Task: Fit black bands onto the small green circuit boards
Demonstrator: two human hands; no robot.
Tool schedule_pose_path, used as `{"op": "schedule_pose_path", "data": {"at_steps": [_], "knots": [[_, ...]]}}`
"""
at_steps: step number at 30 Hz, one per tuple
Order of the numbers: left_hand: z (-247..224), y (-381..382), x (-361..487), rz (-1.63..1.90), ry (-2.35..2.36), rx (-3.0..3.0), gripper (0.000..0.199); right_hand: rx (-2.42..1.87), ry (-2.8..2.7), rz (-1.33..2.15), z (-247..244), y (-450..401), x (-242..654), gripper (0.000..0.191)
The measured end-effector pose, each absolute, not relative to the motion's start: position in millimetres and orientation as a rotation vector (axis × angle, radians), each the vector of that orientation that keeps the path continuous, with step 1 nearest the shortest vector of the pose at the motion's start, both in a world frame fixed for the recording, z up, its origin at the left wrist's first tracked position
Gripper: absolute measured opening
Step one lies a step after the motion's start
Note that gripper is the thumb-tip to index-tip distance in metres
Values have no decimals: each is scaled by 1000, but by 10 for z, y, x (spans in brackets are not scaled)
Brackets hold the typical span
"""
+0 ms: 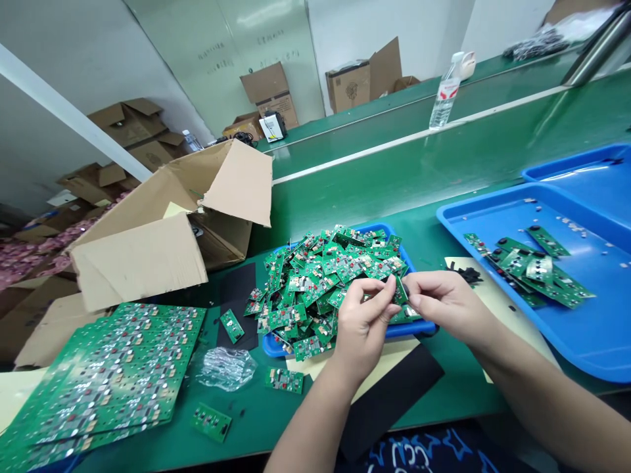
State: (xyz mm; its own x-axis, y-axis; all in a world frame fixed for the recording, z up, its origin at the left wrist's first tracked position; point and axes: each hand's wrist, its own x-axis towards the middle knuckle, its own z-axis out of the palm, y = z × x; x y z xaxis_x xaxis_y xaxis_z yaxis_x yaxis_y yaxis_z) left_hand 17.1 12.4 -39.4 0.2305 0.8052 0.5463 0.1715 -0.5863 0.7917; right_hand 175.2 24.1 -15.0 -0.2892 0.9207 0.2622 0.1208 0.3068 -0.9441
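Note:
My left hand [367,318] pinches a small green circuit board [400,293] above the front right of a heaped blue tray [270,345]. My right hand [444,303] is closed at that board's right end, fingertips pressed together. Something small and dark shows between its fingertips and the board, too little to name. Below and behind both hands lies a big heap of circuit boards [315,276] with red, white and black parts. Small black strips [466,272] rest on yellowish paper [507,322] just beyond my right hand.
At left are stacked uncut circuit panels [123,374], an open cardboard box [142,256] and a crumpled clear plastic bag [227,368]. Loose boards [211,422] lie in front. On the right, a larger blue tray [566,335] holds several boards. A water bottle [445,95] stands farther back.

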Motion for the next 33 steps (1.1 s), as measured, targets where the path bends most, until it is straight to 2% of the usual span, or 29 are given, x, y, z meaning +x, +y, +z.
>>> {"op": "schedule_pose_path", "data": {"at_steps": [5, 9, 14, 18, 21, 23, 33], "knots": [[-457, 50, 274, 1329, 939, 1650, 32, -982, -1714, 1034, -88, 240, 1784, 22], [-466, 29, 360, 1311, 964, 1435, 34, -1003, -1705, 1084, -111, 252, 1792, 22], [-416, 145, 282, 1525, 976, 976, 37, -935, -1738, 1224, -160, 234, 1748, 20], [-446, 172, 178, 1547, 993, 1081, 34, -702, -1483, 1181, -178, 210, 1724, 9], [-465, 136, 177, 1458, 1009, 1274, 35, -629, -1321, 1069, -207, 209, 1700, 40], [-437, 116, 197, 1438, 1001, 1361, 35, -674, -1295, 1001, -230, 212, 1672, 49], [-392, 105, 230, 1380, 946, 1399, 32, -698, -1232, 1127, -268, 230, 1622, 42]]}}
